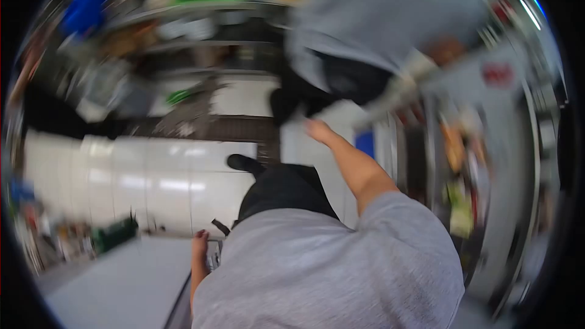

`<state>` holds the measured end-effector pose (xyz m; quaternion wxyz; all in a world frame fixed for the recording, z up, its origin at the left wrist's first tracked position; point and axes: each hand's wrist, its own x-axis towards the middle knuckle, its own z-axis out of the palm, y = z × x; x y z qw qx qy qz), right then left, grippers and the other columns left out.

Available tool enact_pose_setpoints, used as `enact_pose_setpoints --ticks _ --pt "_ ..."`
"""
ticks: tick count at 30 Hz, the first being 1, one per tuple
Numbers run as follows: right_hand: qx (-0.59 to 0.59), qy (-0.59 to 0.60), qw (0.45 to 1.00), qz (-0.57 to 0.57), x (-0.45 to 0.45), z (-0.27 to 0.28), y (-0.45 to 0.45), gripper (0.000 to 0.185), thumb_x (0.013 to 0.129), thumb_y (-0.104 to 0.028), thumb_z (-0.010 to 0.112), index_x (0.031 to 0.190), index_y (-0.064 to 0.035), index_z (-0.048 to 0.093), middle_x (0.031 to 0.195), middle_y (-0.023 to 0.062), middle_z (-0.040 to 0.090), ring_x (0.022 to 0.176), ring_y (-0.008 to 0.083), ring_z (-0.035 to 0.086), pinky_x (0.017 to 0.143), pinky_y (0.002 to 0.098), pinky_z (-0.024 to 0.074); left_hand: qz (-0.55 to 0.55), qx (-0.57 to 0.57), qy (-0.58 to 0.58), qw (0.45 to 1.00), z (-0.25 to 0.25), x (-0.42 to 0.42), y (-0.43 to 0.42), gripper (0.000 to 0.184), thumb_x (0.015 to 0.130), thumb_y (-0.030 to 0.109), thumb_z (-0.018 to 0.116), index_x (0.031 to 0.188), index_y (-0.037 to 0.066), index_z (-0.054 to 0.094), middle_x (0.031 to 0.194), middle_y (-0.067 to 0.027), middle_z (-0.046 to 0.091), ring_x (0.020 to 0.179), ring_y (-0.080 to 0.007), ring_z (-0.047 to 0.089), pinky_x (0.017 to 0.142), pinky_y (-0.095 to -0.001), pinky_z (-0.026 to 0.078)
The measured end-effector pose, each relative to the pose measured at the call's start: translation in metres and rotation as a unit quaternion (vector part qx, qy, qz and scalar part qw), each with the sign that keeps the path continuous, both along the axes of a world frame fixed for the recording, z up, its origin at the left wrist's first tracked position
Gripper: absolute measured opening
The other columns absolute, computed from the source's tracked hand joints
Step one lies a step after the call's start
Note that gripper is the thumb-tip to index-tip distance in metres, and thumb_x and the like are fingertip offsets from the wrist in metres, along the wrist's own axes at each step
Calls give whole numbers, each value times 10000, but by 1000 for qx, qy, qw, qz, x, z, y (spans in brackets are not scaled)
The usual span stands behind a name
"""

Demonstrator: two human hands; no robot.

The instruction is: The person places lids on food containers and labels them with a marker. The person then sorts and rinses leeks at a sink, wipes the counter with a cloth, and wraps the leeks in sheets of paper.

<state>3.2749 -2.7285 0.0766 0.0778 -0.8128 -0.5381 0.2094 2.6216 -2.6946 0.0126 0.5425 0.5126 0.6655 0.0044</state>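
My right hand (317,130) is stretched forward in front of my body, above the pale floor and close to a person in grey. Motion smears its fingers, and I see no object in it. My left hand (200,240) hangs at my left side, beside the corner of a white-topped table (122,280). Its fingers are small and blurred, so their grip cannot be made out. A short dark strap-like piece (220,227) and a shiny metallic thing (213,254) show between that hand and my waist.
A person in a grey top (390,18) stands close ahead. A dark floor grate (231,128) crosses the tiled floor (152,176). Loaded shelves (201,42) line the far side. An open drawer or bin with colourful packets (460,201) is on the right; a green object (116,233) lies left.
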Motion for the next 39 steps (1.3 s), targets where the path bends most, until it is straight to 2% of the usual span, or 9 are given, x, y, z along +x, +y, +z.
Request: enact_pose_setpoints --ticks 2,8,16,24,28,31,35,37,39 --pt "115 249 938 -211 -18 54 -74 314 797 -147 624 1097 -53 631 891 110 667 789 230 636 714 347 513 -39 -23 -12 999 12 26 34 379 847 219 636 1166 19 596 931 -85 643 744 -143 546 695 -290 464" --pt "266 139 883 -360 -18 152 -340 279 783 -118 647 1060 -87 660 885 73 678 802 188 638 705 319 506 -227 -19 56 972 55 140 57 349 816 212 649 1109 30 596 744 -47 588 551 -129 518 429 -275 390" --pt "481 -211 363 -770 -26 122 -872 209 834 -21 576 1041 -20 611 749 14 557 624 83 509 565 237 423 -499 91 -113 854 111 449 -179 310 854 152 629 1117 -10 606 1005 -100 652 936 -190 594 836 -300 454" --pt "75 -235 470 -848 -4 102 -1151 384 744 -106 590 1119 -23 575 1148 213 566 1071 380 539 918 455 435 -575 -44 -383 722 257 724 -610 725 884 257 625 1476 116 230 1464 -170 314 1225 -277 452 910 -367 453" --pt "40 -296 458 -838 62 120 -1250 625 743 -80 567 1340 -26 388 1418 224 347 1241 409 396 1023 471 361 -588 366 -435 575 324 786 -696 610 850 32 629 1401 34 367 1405 -112 446 1251 -224 444 1008 -371 354" --pt "4 -372 461 -805 98 152 -1308 668 800 -96 516 1416 -6 274 1474 213 284 1322 386 331 1097 440 293 -537 292 -545 573 376 780 -758 447 853 0 555 1291 -14 461 1313 -154 506 1230 -256 466 1018 -393 343" --pt "-135 -43 535 -833 111 138 -1354 690 895 -198 405 1490 -29 100 1555 173 108 1424 320 185 1143 460 211 -724 131 -542 406 401 763 -883 331 839 33 599 1164 -4 549 1216 -170 566 1165 -271 522 988 -388 382" --pt "-258 -115 600 -748 107 115 -1357 469 818 -144 515 1272 -25 526 1276 190 548 1196 326 522 993 450 414 -801 89 -507 306 398 757 -967 348 825 70 642 1159 15 558 1172 -175 578 1120 -284 549 950 -373 418" --pt "62 -152 650 -742 88 114 -1338 400 780 -227 665 1112 -7 625 1122 168 632 1010 299 626 880 388 484 -825 -29 -444 349 359 752 -1046 402 873 203 624 1219 19 531 1154 -184 571 995 -263 581 850 -339 466"
